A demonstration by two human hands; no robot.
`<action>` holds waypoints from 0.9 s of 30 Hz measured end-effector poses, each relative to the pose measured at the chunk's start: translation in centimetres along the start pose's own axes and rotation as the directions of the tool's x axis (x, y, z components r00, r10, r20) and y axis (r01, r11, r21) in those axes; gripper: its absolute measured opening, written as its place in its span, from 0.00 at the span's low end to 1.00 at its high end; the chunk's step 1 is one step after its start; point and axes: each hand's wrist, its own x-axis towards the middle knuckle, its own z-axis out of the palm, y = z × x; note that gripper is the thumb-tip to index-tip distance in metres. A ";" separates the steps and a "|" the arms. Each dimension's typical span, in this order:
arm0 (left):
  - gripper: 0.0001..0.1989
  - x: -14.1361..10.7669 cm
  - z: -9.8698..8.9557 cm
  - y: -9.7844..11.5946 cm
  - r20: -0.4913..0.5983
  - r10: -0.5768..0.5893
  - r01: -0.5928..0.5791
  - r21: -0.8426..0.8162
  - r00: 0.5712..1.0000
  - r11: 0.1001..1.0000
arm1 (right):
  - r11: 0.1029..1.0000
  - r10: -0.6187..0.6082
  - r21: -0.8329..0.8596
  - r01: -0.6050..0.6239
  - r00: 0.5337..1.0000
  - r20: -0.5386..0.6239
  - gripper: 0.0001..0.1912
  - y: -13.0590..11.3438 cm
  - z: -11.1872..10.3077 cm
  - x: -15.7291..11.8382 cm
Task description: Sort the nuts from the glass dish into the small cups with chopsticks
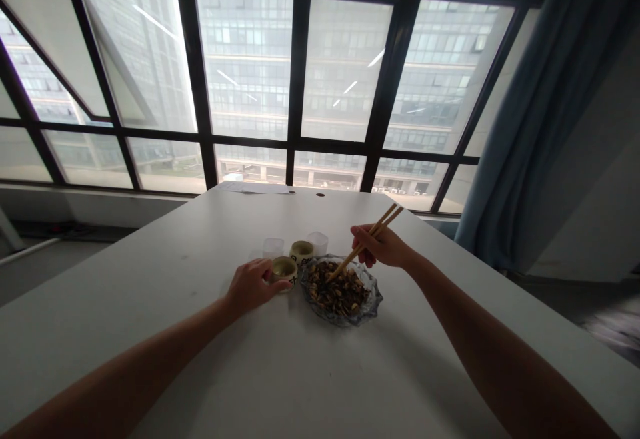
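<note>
My right hand [383, 247] grips a pair of wooden chopsticks [367, 240], tilted down to the left. Their tips reach into a heap of small brown and pale dried pieces, perhaps seeds or nuts [337, 289]. That heap lies in a clear glass dish [373, 299] with a wavy rim. Wrapped around a small yellowish cup [284, 270] just left of the dish is my left hand [254, 284], thumb in front and fingers behind. The cup has dark lettering on its side. A second, similar cup [302, 251] stands right behind it.
Two translucent plastic containers [273, 247] stand behind the cups. Papers [255, 188] lie at the far end of the white table [150, 279], near two dark round spots. Windows rise beyond, and a blue curtain [520, 126] hangs at the right.
</note>
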 end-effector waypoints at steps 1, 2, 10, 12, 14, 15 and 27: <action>0.27 0.0 0.0 0.0 0.011 -0.010 0.010 0.002 1.000 1.000 | 1.000 0.002 0.011 -0.002 1.000 -0.009 0.34 0.0 -0.1 0.0; 0.28 0.0 0.0 0.0 0.025 -0.025 0.024 0.003 0.999 1.000 | 1.000 0.004 0.024 -0.003 1.000 -0.018 0.34 0.0 -0.2 0.1; 0.29 0.1 0.2 -0.2 0.105 -0.139 0.139 0.008 0.985 0.990 | 0.970 -0.003 0.238 0.056 0.977 -0.215 0.33 1.6 -1.6 1.0; 0.30 0.1 0.1 -0.2 0.102 -0.148 0.148 0.004 0.984 0.989 | 0.949 -0.002 0.301 0.091 0.958 -0.285 0.33 2.2 -2.0 1.4; 0.30 0.2 0.0 -0.1 0.103 -0.151 0.152 -0.002 0.983 0.988 | 0.936 -0.006 0.326 0.133 0.931 -0.365 0.33 2.8 -2.1 1.7; 0.30 0.2 0.0 0.0 0.106 -0.151 0.152 -0.004 0.983 0.988 | 0.934 -0.011 0.320 0.156 0.911 -0.412 0.33 3.0 -2.1 1.9; 0.30 0.2 0.0 0.0 0.105 -0.144 0.147 -0.023 0.984 0.989 | 0.977 -0.128 0.089 0.192 0.872 -0.472 0.30 5.4 1.7 2.4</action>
